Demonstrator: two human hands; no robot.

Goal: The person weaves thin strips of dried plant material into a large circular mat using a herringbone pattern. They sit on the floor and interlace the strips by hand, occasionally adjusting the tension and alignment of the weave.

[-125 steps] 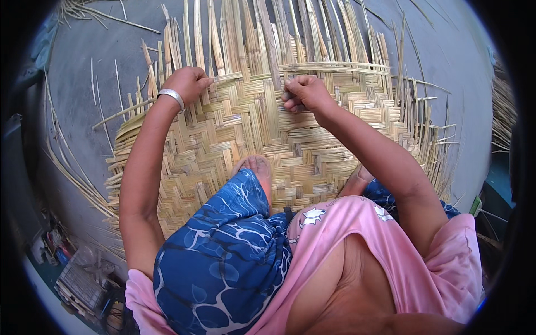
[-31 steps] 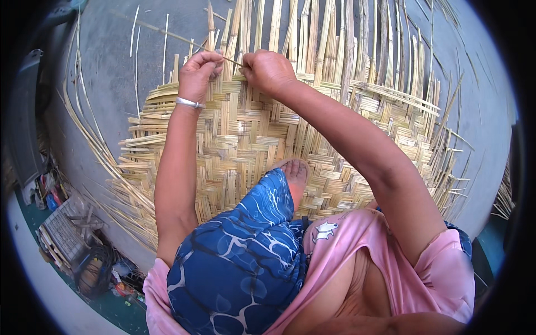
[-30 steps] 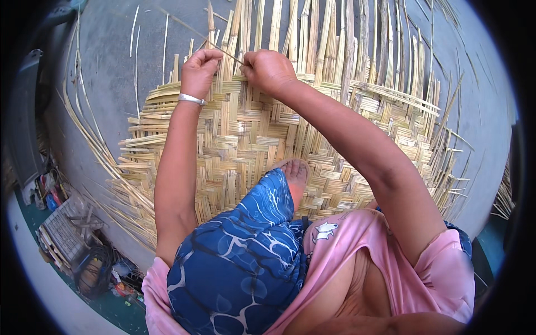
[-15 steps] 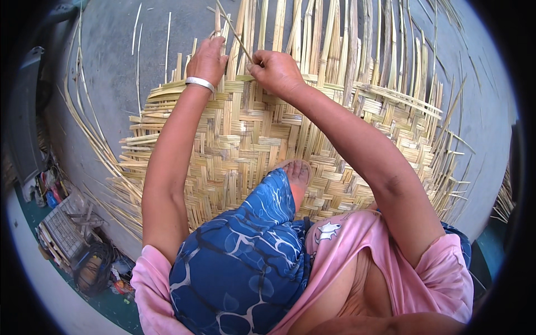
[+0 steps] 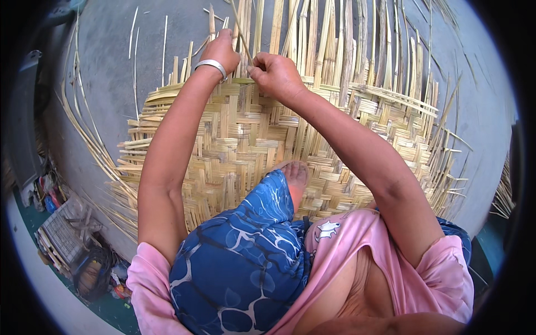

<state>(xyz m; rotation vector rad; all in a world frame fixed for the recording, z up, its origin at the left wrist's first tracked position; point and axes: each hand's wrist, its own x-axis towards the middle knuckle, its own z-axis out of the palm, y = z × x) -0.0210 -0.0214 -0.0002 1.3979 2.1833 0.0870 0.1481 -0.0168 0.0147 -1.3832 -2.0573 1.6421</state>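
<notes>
A mat [image 5: 234, 151] of flat, straw-coloured split reeds lies in front of me, woven in a zigzag pattern, its loose upright strips [image 5: 321, 42] spreading away at the far side. At its far left part, my left hand [image 5: 222, 53], with a white bracelet at the wrist, is closed around the upright strips; its fingertips are partly hidden. Just to the right, my right hand [image 5: 276, 74] pinches a thin reed strip [image 5: 241, 34] that slants up and left. Both hands are close together above the mat's far woven edge.
My foot [image 5: 295, 172] rests on the mat's middle. Long loose reeds [image 5: 84, 106] lie on the grey floor [image 5: 106, 61] at the left, with more at the far right. A crate-like rack [image 5: 61, 234] and assorted clutter stand at the lower left.
My left hand has shifted slightly to the right and away from me, turning and closing around upright strips. My right hand stays nearly in place with the thin strip, which now stands steeper.
</notes>
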